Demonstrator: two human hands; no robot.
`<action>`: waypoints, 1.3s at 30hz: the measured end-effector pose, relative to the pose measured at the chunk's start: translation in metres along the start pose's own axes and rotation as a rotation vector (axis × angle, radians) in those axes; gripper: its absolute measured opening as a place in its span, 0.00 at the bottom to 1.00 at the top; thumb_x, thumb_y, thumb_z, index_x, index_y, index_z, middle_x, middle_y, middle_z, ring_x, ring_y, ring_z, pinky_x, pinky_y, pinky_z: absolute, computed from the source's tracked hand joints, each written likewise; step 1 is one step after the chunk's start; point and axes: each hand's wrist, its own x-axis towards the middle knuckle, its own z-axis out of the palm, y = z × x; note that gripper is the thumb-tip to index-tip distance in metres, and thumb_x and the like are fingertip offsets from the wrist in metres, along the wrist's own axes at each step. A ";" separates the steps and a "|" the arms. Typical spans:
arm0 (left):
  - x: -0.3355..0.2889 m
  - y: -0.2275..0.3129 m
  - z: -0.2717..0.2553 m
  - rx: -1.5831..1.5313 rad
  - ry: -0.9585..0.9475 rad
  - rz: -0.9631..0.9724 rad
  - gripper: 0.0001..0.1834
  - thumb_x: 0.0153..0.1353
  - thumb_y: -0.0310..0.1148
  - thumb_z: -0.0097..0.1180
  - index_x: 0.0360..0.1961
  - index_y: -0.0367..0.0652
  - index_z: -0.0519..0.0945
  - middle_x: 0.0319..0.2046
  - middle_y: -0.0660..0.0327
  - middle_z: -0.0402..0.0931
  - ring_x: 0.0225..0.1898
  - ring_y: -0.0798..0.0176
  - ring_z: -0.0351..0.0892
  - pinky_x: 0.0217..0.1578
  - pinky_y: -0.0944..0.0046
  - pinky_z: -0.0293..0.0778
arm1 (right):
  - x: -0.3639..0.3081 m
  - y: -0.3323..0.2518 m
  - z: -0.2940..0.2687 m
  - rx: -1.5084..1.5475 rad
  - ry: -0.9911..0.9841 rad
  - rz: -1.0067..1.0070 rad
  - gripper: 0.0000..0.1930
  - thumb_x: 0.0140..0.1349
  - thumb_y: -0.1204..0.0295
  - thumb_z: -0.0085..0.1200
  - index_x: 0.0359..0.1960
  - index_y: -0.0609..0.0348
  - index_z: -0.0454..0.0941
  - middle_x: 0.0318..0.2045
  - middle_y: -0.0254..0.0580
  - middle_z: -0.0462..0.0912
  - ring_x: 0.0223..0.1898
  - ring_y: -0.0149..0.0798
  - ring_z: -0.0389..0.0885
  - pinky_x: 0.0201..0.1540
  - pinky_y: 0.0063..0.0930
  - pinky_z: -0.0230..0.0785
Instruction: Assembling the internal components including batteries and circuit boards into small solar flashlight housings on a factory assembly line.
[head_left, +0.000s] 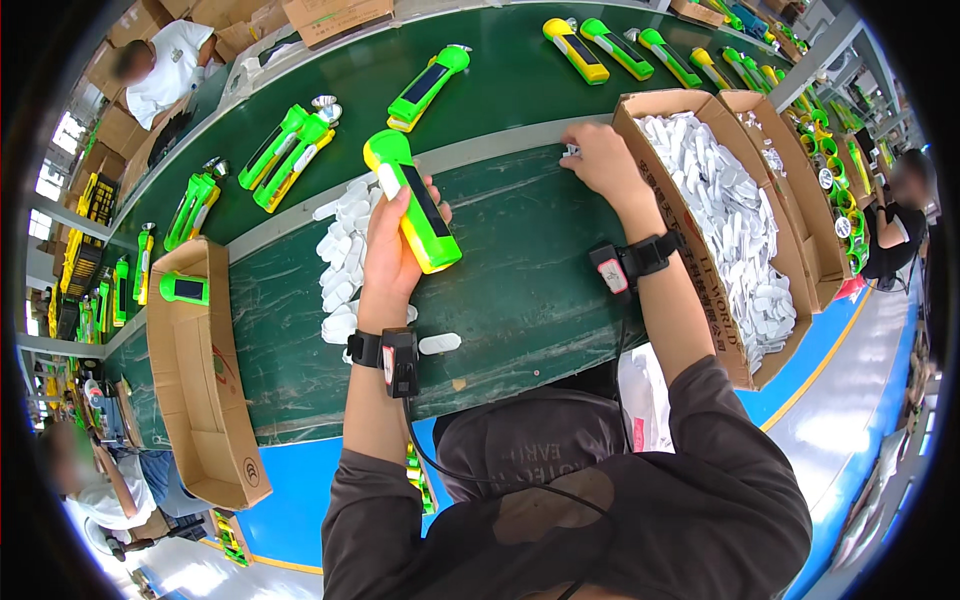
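Note:
My left hand [392, 245] is wrapped round a green and yellow flashlight [412, 205] with a dark panel on its face, held tilted above the green bench [510, 300]. At the far edge of the bench, beside a carton, my right hand [603, 165] is closed, thumb and fingers together. A small pale bit shows at its fingertips, too small to name. Left of my left hand lies a loose pile of white oval plastic pieces [343, 250]. One single white piece [440, 343] rests near my left wrist.
A carton full of white pieces [715, 215] stands at my right, another carton [790, 200] beyond it. At the left is an open carton [205, 400] with a green part [185, 289] at its far end. Several flashlights [428, 88] lie along the far green belt [500, 70]. Co-workers sit around.

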 end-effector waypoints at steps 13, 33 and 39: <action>-0.006 0.006 0.008 0.212 0.073 -0.009 0.21 0.62 0.34 0.53 0.55 0.42 0.66 0.48 0.53 0.73 0.48 0.58 0.76 0.40 0.64 0.76 | 0.010 -0.004 0.004 0.051 0.125 -0.352 0.05 0.50 0.79 0.59 0.29 0.59 0.77 0.30 0.45 0.78 0.39 0.50 0.76 0.45 0.40 0.70; -0.008 0.001 0.023 0.355 0.053 0.120 0.29 0.55 0.23 0.61 0.59 0.38 0.67 0.47 0.57 0.75 0.46 0.62 0.78 0.45 0.65 0.74 | 0.013 -0.108 0.003 1.369 -0.269 0.044 0.06 0.58 0.79 0.58 0.35 0.63 0.74 0.31 0.33 0.78 0.34 0.27 0.78 0.38 0.22 0.73; -0.005 -0.008 0.026 0.578 0.078 0.383 0.30 0.53 0.21 0.61 0.58 0.37 0.67 0.45 0.58 0.75 0.44 0.67 0.76 0.46 0.67 0.73 | 0.012 -0.146 0.021 1.467 -0.324 0.161 0.07 0.56 0.80 0.60 0.36 0.69 0.79 0.36 0.41 0.81 0.34 0.30 0.78 0.37 0.24 0.72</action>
